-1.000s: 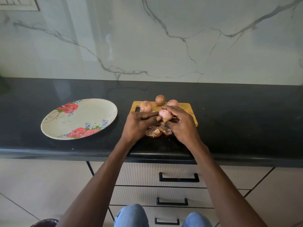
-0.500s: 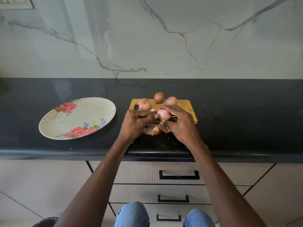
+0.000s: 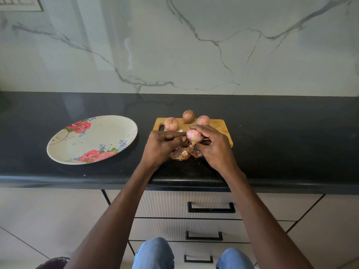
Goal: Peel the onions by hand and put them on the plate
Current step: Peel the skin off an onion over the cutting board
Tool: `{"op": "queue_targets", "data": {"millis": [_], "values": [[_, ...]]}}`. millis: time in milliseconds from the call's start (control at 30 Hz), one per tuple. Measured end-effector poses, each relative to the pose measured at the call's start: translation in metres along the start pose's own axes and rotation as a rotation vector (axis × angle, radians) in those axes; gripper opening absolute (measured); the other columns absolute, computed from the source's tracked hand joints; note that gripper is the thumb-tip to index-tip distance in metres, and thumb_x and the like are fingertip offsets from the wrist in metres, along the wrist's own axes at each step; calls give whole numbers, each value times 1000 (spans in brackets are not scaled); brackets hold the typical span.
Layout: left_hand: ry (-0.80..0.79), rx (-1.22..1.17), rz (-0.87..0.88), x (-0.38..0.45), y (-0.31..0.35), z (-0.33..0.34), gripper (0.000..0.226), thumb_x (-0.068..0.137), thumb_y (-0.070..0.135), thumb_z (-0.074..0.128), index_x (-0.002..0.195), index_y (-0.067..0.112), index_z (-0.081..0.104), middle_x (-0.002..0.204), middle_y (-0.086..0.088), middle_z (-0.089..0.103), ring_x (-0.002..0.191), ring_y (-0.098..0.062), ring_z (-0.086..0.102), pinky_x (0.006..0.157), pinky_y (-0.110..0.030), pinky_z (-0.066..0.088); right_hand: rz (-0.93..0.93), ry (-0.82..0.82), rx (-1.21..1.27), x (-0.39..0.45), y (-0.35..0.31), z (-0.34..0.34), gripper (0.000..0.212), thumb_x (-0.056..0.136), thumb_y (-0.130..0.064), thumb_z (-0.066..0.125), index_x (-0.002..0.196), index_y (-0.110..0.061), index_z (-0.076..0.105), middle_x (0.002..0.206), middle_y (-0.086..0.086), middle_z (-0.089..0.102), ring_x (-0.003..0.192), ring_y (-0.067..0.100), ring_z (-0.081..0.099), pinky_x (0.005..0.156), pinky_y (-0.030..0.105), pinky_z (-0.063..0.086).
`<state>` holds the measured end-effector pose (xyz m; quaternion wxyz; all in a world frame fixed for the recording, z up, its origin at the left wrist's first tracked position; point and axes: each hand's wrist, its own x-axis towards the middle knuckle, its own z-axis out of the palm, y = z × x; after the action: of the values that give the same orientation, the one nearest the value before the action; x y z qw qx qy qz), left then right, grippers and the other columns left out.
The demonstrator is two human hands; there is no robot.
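Right hand [image 3: 215, 147] grips the onion [image 3: 193, 137]; left hand [image 3: 162, 145] fingertips pinch its skin.

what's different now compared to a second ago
Hardly anything. Both hands keep working the same onion: the right hand still grips it, the left hand still picks at its skin. Three onions on the cutting board, the peel pile and the plate stayed put.

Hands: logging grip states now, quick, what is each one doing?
Left hand: fingertips pinch skin on the held onion.
Right hand: grips that onion.
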<state>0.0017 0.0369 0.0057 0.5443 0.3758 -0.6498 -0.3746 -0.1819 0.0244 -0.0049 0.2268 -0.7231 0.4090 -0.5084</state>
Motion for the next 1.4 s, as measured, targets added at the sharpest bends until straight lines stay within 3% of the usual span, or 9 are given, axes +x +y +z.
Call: {"op": "queue_targets", "data": {"millis": [333, 533, 700, 967, 1100, 1167, 1300, 1400], "values": [[-4, 10, 4, 0, -2, 0, 20, 89, 7, 70, 109, 9, 74, 95, 1, 78, 90, -15, 75, 79, -21, 56, -15, 0, -32, 1, 0, 1, 53, 77, 11, 76, 125, -12, 70, 118, -12, 62, 114, 9, 61, 97, 25, 54], [39, 133, 24, 3, -9, 1, 17, 90, 14, 73, 106, 8, 77, 92, 1, 79, 86, -15, 75, 78, -26, 58, -95, 66, -136, 0, 3, 5, 51, 78, 14, 71, 125, -6, 69, 120, -4, 63, 113, 10, 60, 93, 10, 46], [53, 182, 3, 3, -11, 2, 17, 92, 14, 71, 106, 6, 78, 90, -1, 79, 82, -18, 75, 73, -28, 59, -154, 88, -247, -1, 3, 7, 51, 78, 14, 71, 126, -3, 67, 126, 7, 65, 115, 12, 58, 93, 6, 43], [87, 173, -22, 1, -10, 2, 9, 93, 11, 71, 95, 7, 78, 80, -4, 77, 75, -29, 73, 70, -40, 58, -162, 61, -279, -2, 2, 10, 52, 79, 7, 76, 129, -4, 66, 126, 8, 63, 114, 19, 61, 95, 18, 49], [102, 189, -16, 1, -8, 1, 8, 93, 10, 70, 93, 7, 78, 80, -5, 76, 75, -30, 72, 72, -47, 59, -146, 47, -290, -3, 0, 10, 53, 81, 0, 80, 131, -6, 65, 132, 7, 56, 117, 12, 54, 92, 3, 42], [101, 190, -13, 1, -8, 1, 8, 93, 11, 70, 93, 8, 78, 80, -5, 76, 75, -30, 72, 73, -49, 59, -139, 35, -295, -3, 0, 9, 53, 82, 0, 79, 133, -7, 64, 135, 7, 53, 120, 12, 53, 94, 6, 43], [113, 189, -8, -1, -6, 2, 8, 92, 8, 69, 92, 6, 77, 79, -6, 75, 74, -29, 72, 74, -47, 59, -130, 11, -289, -3, -2, 9, 53, 84, 3, 75, 135, -5, 62, 137, 7, 54, 124, 18, 54, 100, 25, 50], [117, 182, -13, -1, -5, 2, 9, 93, 7, 68, 92, 5, 77, 80, -6, 76, 75, -27, 73, 77, -49, 61, -132, 22, -273, -3, -4, 7, 52, 83, 6, 74, 133, -5, 62, 134, 7, 57, 120, 12, 53, 99, 24, 50]]}}
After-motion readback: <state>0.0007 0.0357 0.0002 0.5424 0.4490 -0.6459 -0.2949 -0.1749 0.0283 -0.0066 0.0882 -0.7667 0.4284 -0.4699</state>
